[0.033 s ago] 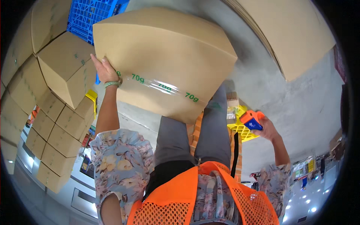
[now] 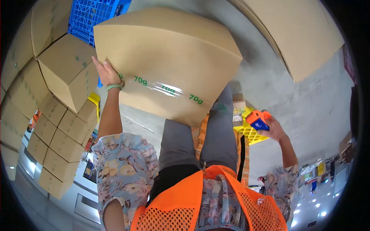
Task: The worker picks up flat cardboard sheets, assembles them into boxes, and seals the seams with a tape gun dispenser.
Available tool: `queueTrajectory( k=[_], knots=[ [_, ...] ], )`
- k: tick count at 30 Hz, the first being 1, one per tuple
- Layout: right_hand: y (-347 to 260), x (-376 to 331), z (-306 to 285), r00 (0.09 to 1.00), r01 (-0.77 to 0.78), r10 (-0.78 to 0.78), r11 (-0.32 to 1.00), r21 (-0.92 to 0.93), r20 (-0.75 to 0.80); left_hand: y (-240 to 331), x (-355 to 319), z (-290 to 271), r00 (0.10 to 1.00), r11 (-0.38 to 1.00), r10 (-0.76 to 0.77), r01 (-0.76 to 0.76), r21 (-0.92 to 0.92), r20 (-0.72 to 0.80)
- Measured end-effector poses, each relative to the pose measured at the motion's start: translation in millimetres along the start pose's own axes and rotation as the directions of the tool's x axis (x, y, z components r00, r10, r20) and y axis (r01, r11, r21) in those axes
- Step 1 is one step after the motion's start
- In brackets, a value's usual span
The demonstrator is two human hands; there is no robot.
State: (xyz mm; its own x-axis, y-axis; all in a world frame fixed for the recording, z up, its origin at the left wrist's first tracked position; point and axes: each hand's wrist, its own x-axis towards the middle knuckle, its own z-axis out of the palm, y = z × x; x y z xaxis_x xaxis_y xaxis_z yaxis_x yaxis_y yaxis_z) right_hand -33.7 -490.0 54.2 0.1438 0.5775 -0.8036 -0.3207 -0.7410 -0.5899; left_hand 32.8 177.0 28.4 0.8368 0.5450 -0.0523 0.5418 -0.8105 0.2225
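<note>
1. The carton (image 2: 162,57) was right in front of you, ahead of your legs — a big box of smooth, matte brown cardboard, set askew, its lower end overlapping your knees in the view. Whether it touched them could not be told from this angle.
2. Across its lower face ran a glossy clear strip (image 2: 166,88) marked in green, shiny against the dull board.
3. Your left hand (image 2: 107,72) lay against the carton's left edge, fingers extended and spread rather than clenched; a pale green bracelet (image 2: 114,86) ringed the wrist.
4. Your right hand (image 2: 274,130) was out to the side, well apart from the carton, its fingers grasping a hard, chunky handheld tool (image 2: 257,120) in orange and blue.
5. Below that tool in the view showed a yellow crate (image 2: 251,134) with a lattice of openings.
6. To your left, boxy stacked cartons (image 2: 63,61) rose in crisp-edged blocks; beyond them stood a blue crate (image 2: 90,19) of gridded plastic.
7. At upper right lay layered cardboard sheets (image 2: 300,38), broad and flat, above a smooth grey floor (image 2: 308,100).
8. You wore an orange mesh vest (image 2: 173,196) over ruffled floral sleeves (image 2: 127,158).
</note>
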Motion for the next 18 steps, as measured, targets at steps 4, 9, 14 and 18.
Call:
queueTrajectory(
  k=[4,9,14,18],
  knots=[
    [9,52,0,0.997,0.024,-0.027,0.999,-0.049,-0.072,7,6,-1,1.0,1.0,-0.016,0.016,0.002,0.027],
    [-8,125,14,0.972,-0.051,0.035,0.997,-0.061,-0.233,-2,6,0,0.999,0.999,0.025,-0.023,-0.041,0.041],
    [-55,194,44,0.953,-0.253,0.197,0.935,-0.249,-0.231,-5,5,-3,0.986,0.768,0.149,-0.067,0.637,-0.076],
    [-106,211,58,0.9,-0.416,0.363,0.881,-0.224,-0.241,81,-27,-10,0.796,0.796,0.544,-0.59,0.138,0.267]
  ],
)
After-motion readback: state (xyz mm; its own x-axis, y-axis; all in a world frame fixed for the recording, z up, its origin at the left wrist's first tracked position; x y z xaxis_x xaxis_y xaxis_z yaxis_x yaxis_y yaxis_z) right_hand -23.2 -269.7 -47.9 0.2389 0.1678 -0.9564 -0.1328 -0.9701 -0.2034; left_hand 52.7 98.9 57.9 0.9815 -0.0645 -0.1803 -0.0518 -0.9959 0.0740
